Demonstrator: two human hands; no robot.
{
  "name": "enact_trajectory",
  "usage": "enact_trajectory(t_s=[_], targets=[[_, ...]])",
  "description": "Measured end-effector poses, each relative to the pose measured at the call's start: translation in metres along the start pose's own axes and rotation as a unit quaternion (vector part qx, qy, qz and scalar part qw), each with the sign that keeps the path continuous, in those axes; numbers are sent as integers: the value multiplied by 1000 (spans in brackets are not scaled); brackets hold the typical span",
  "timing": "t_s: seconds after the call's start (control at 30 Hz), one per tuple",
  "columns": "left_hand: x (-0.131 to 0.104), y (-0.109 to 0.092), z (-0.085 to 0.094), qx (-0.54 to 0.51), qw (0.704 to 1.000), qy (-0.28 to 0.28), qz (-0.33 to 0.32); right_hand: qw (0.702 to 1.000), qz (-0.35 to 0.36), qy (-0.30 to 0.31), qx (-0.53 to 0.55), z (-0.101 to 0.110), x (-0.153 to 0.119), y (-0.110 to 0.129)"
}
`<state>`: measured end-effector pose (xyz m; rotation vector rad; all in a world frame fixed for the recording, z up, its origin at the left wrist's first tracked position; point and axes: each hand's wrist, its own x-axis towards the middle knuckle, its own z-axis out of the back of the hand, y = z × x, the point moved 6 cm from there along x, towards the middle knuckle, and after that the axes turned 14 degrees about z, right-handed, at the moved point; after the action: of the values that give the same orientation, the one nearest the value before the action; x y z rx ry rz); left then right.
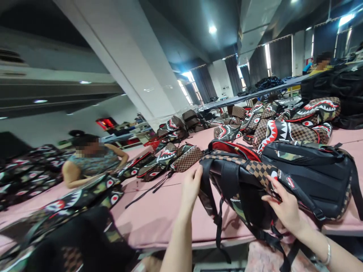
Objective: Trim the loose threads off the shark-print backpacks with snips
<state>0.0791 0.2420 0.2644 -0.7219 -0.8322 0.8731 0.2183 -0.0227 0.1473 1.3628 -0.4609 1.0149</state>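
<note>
A black backpack (236,181) with brown checkered trim and camouflage patches stands tilted on the pink-topped table (159,211) in front of me. Its red-lined top opening faces away, and loose black straps hang over the table edge. My left hand (193,183) grips the backpack's left end, its fingertips partly hidden behind the bag. At the right end, my right hand (285,207) has thumb and fingers apart, with the fingertips against the checkered edge. A second black backpack (317,177) lies flat just to the right, close behind that hand.
Shark-mouth patterned bags (286,134) are piled along the back of the table. More bags (161,158) lie left of centre, and a dark one (76,238) fills the near left. A person (92,160) sits across the table; another person (321,66) is far right.
</note>
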Motion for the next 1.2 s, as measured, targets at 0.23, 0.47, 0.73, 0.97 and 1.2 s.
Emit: enact_trajectory(t_s=[0.23,0.47,0.73,0.97,1.2], targets=[[-114,-8,-29,14,986,66,-149,987,-137,-71,-42,-5,73,-90],[-143,-47,-34,5,935,117,-334,992,-45,-81,80,-5,116,-22],[-93,-32,14,68,965,-147,-206,981,148,121,38,-45,105,76],[-63,-17,38,-39,973,-58,-221,951,204,216,-86,-55,113,108],[-31,-44,23,173,926,96,-321,943,139,288,-91,-54,118,106]])
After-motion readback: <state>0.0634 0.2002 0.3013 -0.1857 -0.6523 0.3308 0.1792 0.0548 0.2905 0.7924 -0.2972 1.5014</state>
